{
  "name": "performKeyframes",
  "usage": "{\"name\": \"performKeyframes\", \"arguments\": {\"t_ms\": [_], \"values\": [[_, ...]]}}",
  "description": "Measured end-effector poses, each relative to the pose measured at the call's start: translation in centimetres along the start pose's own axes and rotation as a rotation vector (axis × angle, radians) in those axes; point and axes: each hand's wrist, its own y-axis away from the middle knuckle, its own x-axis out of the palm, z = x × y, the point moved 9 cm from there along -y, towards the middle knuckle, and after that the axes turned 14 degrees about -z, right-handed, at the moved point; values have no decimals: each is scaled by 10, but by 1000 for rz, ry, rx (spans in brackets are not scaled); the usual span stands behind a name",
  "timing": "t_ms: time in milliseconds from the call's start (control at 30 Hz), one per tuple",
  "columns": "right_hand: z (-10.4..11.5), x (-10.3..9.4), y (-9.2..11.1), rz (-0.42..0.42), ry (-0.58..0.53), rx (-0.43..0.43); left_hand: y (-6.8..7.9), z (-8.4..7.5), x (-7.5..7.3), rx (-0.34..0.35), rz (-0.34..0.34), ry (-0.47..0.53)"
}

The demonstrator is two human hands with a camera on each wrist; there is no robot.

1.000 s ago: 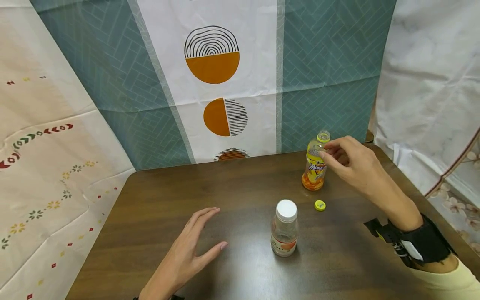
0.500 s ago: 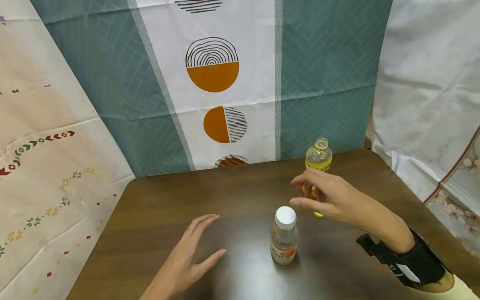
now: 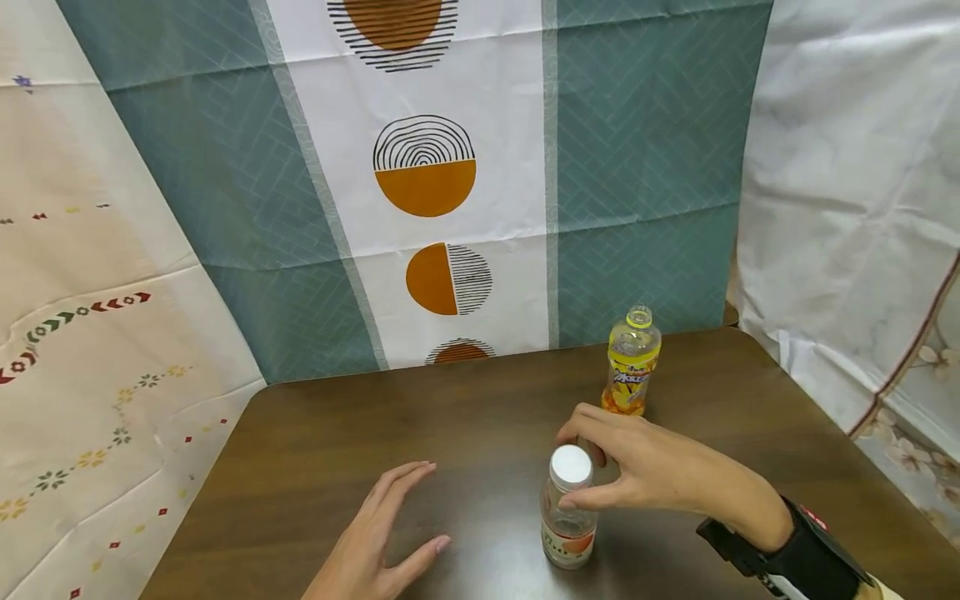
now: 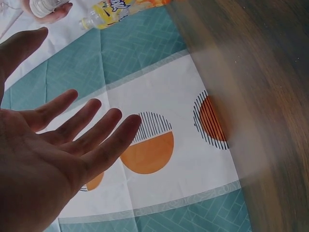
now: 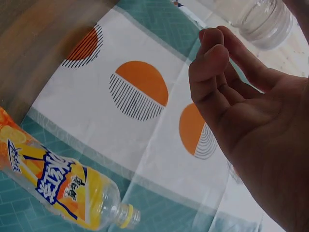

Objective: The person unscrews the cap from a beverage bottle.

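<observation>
A clear bottle with a white cap (image 3: 572, 467) and a fruit label (image 3: 567, 546) stands upright on the table. My right hand (image 3: 637, 467) is at its upper right side, thumb in front of the bottle and bent fingers behind the cap. In the right wrist view the bottle's clear body (image 5: 265, 21) shows beyond the fingers, which do not appear closed round it; contact cannot be told. My left hand (image 3: 382, 533) is held out left of the bottle, fingers spread and holding nothing. The left wrist view shows its palm (image 4: 43, 159).
Behind my right hand, an uncapped yellow-labelled drink bottle (image 3: 632, 367) stands near the table's back right. Patterned cloth (image 3: 450, 208) hangs along the back edge of the brown table (image 3: 315, 467). A white cloth (image 3: 825, 208) hangs on the right.
My right hand has moved from the yellow-labelled bottle down and left to the white-capped bottle. It now hides the loose yellow cap. The head view has tilted up; my left hand keeps its pose.
</observation>
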Motion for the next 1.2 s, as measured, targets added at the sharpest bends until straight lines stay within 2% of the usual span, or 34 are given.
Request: {"name": "performKeyframes", "arguments": {"t_ms": [300, 500, 700, 967, 1200], "values": [[5, 7, 0, 26, -73, -26, 1, 3, 1, -22, 22, 5], [11, 7, -2, -2, -72, -101, -1, -2, 0, 29, -7, 15], [12, 7, -3, 1, -81, -112, -3, -4, 0, 40, -9, 17], [11, 3, -6, -15, -80, -124, -5, -2, 2, -13, 36, 23], [9, 7, -5, 28, -98, -75, -1, 0, 3, -52, 69, 24]]}}
